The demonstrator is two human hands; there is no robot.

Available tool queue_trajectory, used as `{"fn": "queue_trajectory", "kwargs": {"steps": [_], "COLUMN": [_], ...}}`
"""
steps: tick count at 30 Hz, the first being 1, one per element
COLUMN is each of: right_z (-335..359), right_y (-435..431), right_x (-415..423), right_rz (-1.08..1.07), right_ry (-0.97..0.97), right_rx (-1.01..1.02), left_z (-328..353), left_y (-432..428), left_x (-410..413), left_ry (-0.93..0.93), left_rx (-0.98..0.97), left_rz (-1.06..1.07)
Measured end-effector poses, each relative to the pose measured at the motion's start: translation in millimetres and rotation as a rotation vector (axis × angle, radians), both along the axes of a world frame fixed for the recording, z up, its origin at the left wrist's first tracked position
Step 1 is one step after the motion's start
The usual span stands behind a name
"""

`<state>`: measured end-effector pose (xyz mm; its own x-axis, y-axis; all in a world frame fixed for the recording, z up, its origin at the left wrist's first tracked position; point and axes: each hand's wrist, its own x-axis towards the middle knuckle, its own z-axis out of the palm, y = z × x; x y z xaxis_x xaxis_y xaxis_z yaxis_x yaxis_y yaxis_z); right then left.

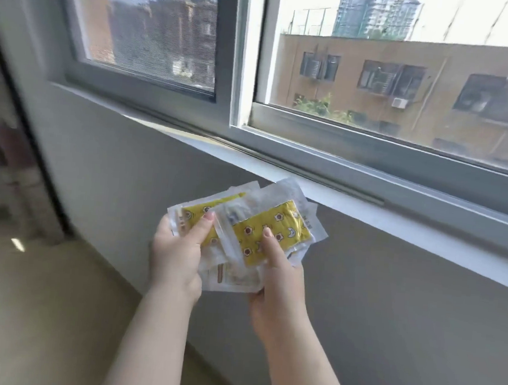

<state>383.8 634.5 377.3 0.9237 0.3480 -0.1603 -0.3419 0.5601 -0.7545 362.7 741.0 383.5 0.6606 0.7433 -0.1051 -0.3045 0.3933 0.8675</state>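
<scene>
Front packet [271, 230]: a clear plastic sleeve with a yellow printed fold inside. It tilts up to the right and lies on top of the fanned bundle, held in the air in front of the wall [389, 309], just below the window sill [366, 213].
Left packet [194, 215]: same yellow print in clear plastic, partly under the front packet, with its left end sticking out.
Lower packet [234, 277]: a pale clear wrapper with a red-edged label, beneath the other two and between the hands.
Right hand [279, 282]: thumb pressed on the yellow face of the front packet, pinching it. The fingers are hidden behind.
Left hand [178, 253]: thumb laid over the left packet, fingers wrapped round its back edge, gripping the bundle.
Window sill: a white ledge sloping down to the right, close above the packets and not touching them.
Window frame [244, 70]: grey sliding frame, with a mesh screen on the left and glass on the right.
Outside: a tan building [422, 84] with air-conditioner units.
Floor [39, 312]: beige, at lower left.
</scene>
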Motion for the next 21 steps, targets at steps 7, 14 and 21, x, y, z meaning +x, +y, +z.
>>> {"fn": "queue_trajectory", "kwargs": {"steps": [7, 14, 21], "right_z": [9, 19, 14], "right_y": [119, 233, 364], "right_x": [31, 88, 96], "right_rz": [0.259, 0.466, 0.776], "right_ry": [-0.032, -0.039, -0.12], "right_rx": [-0.01, -0.023, -0.093], "left_z": [4, 23, 15], "left_y": [106, 209, 313], "left_x": [11, 47, 23], "left_ry": [-0.024, -0.018, -0.019], "left_rx": [-0.079, -0.105, -0.098], "left_rz": [0.323, 0.444, 0.65]}}
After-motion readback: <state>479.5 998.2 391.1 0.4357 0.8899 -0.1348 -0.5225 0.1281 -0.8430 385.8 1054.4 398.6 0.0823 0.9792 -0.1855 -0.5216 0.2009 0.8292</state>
